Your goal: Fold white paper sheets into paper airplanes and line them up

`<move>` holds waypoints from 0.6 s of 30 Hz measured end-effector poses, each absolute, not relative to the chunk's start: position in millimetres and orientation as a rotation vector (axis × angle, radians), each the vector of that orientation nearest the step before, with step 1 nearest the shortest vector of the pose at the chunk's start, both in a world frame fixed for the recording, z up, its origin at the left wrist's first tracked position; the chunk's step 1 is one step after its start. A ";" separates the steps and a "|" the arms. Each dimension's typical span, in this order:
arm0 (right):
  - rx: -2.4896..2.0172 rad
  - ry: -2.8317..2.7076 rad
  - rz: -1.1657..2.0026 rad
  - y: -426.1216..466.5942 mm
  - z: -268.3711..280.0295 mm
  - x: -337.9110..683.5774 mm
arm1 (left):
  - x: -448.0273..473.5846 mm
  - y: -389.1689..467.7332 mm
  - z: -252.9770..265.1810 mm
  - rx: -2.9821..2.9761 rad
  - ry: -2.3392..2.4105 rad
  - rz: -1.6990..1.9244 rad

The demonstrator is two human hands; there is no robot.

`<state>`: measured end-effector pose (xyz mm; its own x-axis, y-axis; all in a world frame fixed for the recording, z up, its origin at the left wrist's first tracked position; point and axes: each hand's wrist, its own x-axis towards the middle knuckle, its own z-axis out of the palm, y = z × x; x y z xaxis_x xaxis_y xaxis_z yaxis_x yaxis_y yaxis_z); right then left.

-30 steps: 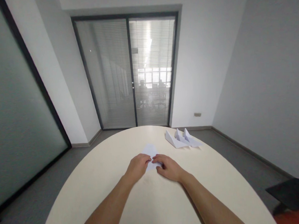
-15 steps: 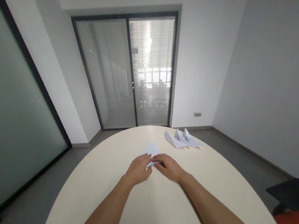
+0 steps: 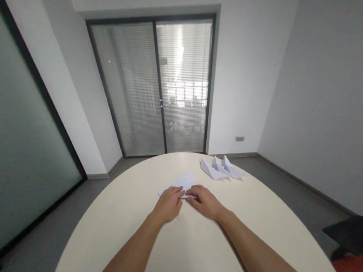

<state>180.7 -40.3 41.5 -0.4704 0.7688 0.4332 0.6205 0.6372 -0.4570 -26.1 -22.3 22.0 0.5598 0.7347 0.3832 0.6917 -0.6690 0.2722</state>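
A white folded sheet of paper [image 3: 186, 179] lies on the table, its far part rounded or pointed away from me and a corner sticking out on the left. My left hand [image 3: 170, 203] is closed on the paper's near edge, fingertips pressed down close together. Right beside it, my right hand [image 3: 204, 201] has its curled fingers and thumb on the same near edge. The fingertips of both hands almost meet at the middle. Much of the near fold is hidden beneath the fingers.
Several folded white paper pieces [image 3: 223, 170] with upright points stand in a group at the table's far right. The round cream table [image 3: 119, 223] fills the foreground. Beyond it is a glazed door with blinds [image 3: 184, 86]. A black chair part [image 3: 358, 233] shows at lower right.
The near edge of the paper, raised before between my fingers, now lies flatter. My left thumb has drawn in toward the fingers. The folded pieces at the right stay put.
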 end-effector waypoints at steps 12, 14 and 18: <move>-1.115 -2.230 0.299 -41.5 39.6 181.6 | -25.5 -22.2 22.8 2.533 1.221 0.751; -1.140 -2.234 0.306 -41.3 40.5 181.4 | -24.6 -24.7 26.1 2.528 1.219 0.752; -1.205 -2.210 0.348 -40.1 41.2 181.1 | -22.4 -30.1 32.5 2.526 1.152 0.777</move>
